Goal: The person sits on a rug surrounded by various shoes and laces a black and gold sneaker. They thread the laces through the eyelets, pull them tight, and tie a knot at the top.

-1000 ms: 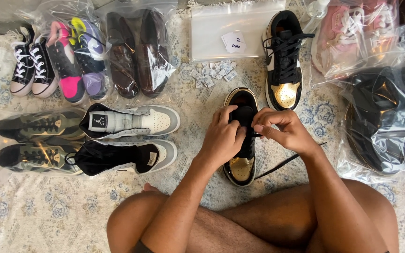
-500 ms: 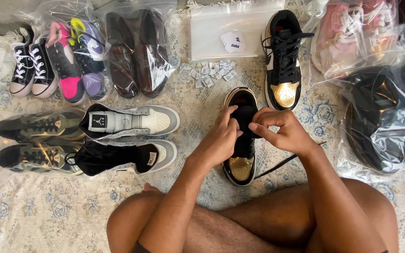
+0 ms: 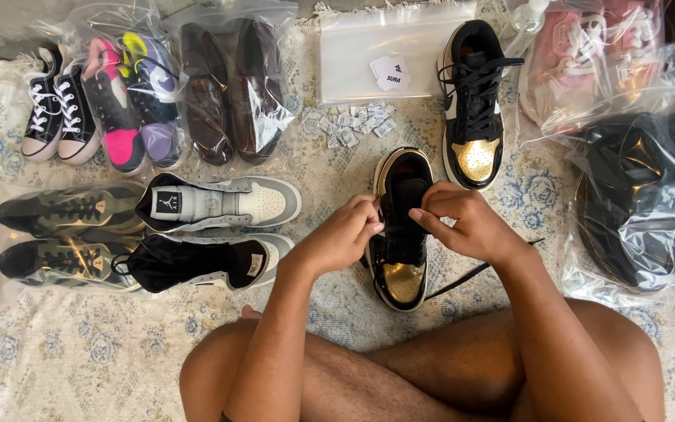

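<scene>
A black high-top sneaker with a shiny gold toe (image 3: 401,275) stands on the patterned rug in front of my crossed legs. My left hand (image 3: 343,235) pinches the lace at its left side. On the right side my right hand (image 3: 466,223) grips the black lace over the tongue. A loose end of the black lace (image 3: 470,273) trails off to the right on the rug. Its matching sneaker (image 3: 474,101), fully laced, stands farther away at the upper right.
Grey and white high-tops (image 3: 220,202) lie on their sides at left. Bagged shoes sit around: brown leather pair (image 3: 228,86), pink and purple pair (image 3: 130,94), dark green pair (image 3: 64,234), black items (image 3: 650,195), pink pair (image 3: 587,55). Small white packets (image 3: 349,121) lie scattered near an empty clear bag (image 3: 388,47).
Both hands have shifted slightly along the lace on the gold-toed sneaker; the shoe stays in place.
</scene>
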